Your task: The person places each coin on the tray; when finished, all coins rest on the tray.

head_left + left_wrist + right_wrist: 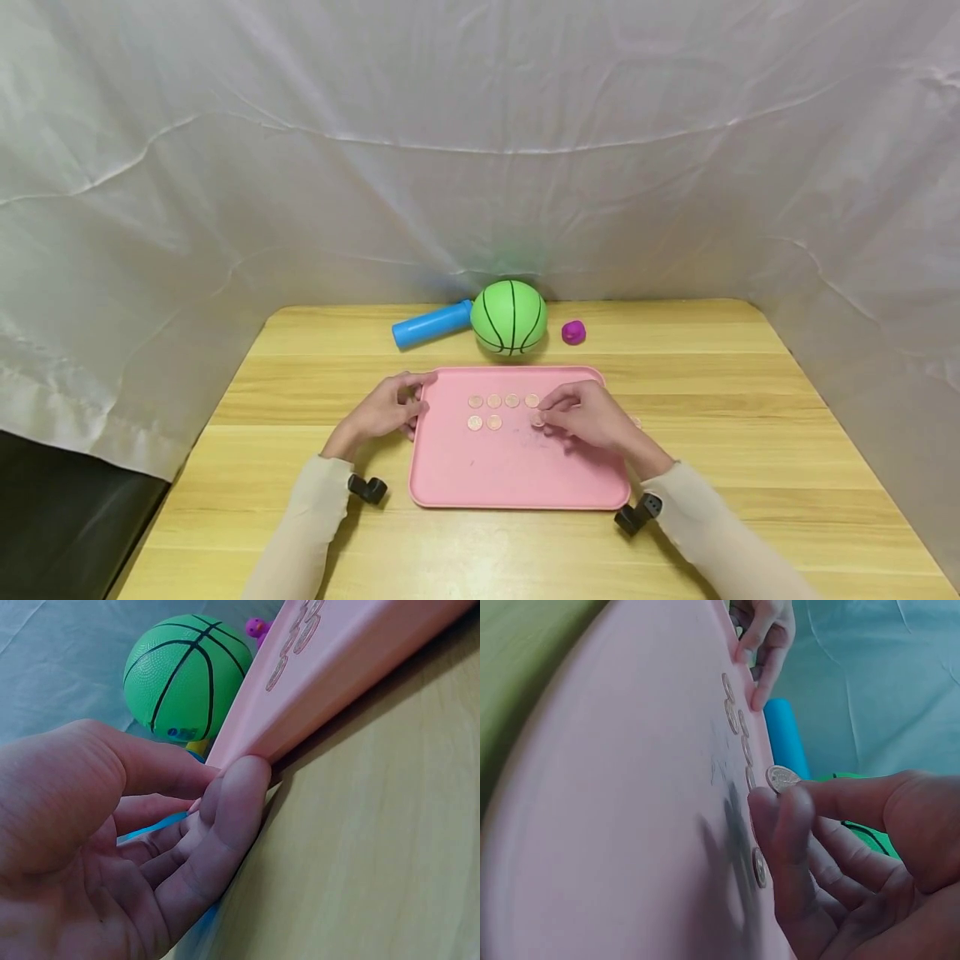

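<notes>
My left hand point(381, 408) pinches the left rim of a pink tray point(517, 492); the left wrist view shows thumb and fingertips meeting at that rim point(247, 746). Over the tray's right half, my right hand point(588, 412) holds a coin point(781, 778) between thumb and fingertip, raised above the tray surface. Several coins lie flat on the tray in two rows, among them an upper-row coin point(512, 401) and a lower-row coin point(475, 423). Another coin point(759, 868) lies on the tray just beneath the right hand's fingers.
Behind the tray sit a green ball point(510, 318) with black lines, a blue cylinder point(432, 324) and a small purple duck-like toy point(573, 332). A small round piece point(637, 422) shows beside the right wrist. A grey curtain point(480, 167) hangs along the wooden table's point(750, 467) back edge.
</notes>
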Tool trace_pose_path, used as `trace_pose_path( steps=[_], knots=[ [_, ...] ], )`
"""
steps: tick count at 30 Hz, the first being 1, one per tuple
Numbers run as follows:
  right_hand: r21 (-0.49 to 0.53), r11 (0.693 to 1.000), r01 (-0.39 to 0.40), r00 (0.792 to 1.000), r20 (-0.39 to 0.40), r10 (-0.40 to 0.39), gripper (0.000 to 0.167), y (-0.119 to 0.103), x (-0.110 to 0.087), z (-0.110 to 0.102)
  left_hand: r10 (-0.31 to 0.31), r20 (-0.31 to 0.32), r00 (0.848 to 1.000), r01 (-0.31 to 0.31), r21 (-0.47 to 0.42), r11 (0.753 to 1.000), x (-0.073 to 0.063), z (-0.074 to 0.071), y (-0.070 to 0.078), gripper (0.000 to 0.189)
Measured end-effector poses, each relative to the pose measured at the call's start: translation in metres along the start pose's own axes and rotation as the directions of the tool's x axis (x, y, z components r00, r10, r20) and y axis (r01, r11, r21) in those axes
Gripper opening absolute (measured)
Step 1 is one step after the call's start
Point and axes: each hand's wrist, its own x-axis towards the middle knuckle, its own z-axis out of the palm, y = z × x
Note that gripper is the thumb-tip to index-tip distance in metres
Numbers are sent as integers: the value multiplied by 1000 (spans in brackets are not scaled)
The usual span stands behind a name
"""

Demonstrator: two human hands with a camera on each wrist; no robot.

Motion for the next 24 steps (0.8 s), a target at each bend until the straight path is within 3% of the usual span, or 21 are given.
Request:
trace_pose_path(
  steps=[15,24],
  knots=[
    [4,998,-61,998,13,61,13,-4,21,24,-9,-6,1000,9,10,1000,0,0,0,58],
    [-32,998,-55,998,-13,54,7,-8,23,33,2,5,1000,-2,4,1000,2,0,-3,58]
  ],
)
